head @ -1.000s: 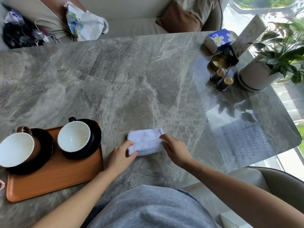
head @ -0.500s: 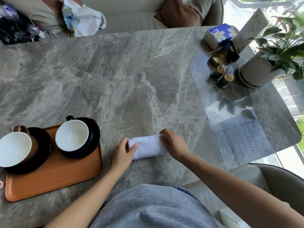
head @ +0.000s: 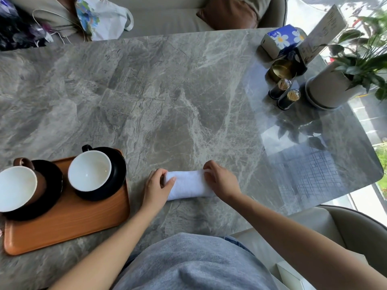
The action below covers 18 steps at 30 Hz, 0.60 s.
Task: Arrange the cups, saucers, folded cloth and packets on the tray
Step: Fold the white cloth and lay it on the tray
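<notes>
The folded cloth (head: 189,186) lies between both hands, long axis running hand to hand; left hand (head: 156,190) and right hand (head: 222,182) pinch its ends; the tray (head: 69,222) is just beyond the left.

Head cam, wide-angle, looking steeply down, close over table (head: 167,91)

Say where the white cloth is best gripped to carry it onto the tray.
Probably by its two short ends, from above. The cloth lies as a long folded bundle on the table, and the left hand and right hand already sit at those ends; lifting both should keep the fold.
</notes>
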Motion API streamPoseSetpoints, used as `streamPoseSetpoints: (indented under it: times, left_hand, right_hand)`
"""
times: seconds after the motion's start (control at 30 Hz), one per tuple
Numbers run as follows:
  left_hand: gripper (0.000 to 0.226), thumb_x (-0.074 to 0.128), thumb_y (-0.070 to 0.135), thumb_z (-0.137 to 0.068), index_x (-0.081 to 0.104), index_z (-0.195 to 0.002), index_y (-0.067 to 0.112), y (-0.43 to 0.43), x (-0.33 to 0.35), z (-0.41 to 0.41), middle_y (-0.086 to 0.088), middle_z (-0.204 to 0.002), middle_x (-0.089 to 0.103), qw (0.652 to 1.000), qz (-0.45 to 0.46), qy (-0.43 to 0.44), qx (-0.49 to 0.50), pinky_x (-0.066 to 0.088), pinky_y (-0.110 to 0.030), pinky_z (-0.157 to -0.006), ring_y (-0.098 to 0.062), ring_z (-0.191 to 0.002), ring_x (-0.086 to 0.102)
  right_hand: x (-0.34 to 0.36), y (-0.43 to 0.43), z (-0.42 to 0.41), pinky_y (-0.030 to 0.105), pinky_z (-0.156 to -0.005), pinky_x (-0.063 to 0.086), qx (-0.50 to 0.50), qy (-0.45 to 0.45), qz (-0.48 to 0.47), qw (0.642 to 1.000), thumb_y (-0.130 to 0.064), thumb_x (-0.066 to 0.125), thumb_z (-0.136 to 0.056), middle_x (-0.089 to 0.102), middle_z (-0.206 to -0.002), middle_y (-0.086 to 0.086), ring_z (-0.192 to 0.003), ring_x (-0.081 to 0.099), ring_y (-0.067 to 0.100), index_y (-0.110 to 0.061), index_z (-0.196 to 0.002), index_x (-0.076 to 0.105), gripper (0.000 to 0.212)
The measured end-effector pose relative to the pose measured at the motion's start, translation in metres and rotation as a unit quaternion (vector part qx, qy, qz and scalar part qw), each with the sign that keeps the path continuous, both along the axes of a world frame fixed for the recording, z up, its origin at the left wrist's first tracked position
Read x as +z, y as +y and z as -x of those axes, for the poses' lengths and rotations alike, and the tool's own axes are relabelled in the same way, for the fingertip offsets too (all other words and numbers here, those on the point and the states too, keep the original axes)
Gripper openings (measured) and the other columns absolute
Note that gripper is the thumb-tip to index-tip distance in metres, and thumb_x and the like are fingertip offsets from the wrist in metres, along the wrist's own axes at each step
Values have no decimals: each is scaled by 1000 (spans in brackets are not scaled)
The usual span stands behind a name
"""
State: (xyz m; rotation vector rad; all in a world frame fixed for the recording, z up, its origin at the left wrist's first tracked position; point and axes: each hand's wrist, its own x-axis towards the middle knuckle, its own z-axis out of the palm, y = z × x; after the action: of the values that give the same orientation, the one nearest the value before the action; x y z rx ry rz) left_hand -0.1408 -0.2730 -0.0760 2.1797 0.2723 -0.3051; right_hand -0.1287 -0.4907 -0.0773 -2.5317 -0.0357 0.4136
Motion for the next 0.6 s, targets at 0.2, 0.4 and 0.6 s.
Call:
streamPoseSetpoints:
  times: [0.2,0.4,0.6]
  left_hand:
    - [19,64,9,-82,65,-101,8,-1,-2,-7,-7,-96,55,999,-10,-29,-22,39,-24,-72,-15,-67,49]
    - [15,62,7,-84,66,-97,3,1,-7,-9,-13,-94,56,996,-40,-41,-65,37,-24,-73,-15,-73,48]
    - [13,58,17,-88,63,-96,7,6,-11,-10,-8,-98,56,984,-113,-44,-132,50,-44,-68,-28,-76,58]
  right_hand:
    - [-4,-1,6,34,-78,41,59,-74,44,995,-16,43,-91,62,-102,-4,-95,53,19,-20,-104,50,15]
    - [-14,2,14,34,-96,34,63,-87,83,991,-16,42,-94,59,-108,-5,-102,51,18,-21,-105,52,15]
    - [-18,3,15,37,-104,25,60,-97,105,988,-15,39,-96,54,-121,-1,-106,50,20,-19,-108,50,17]
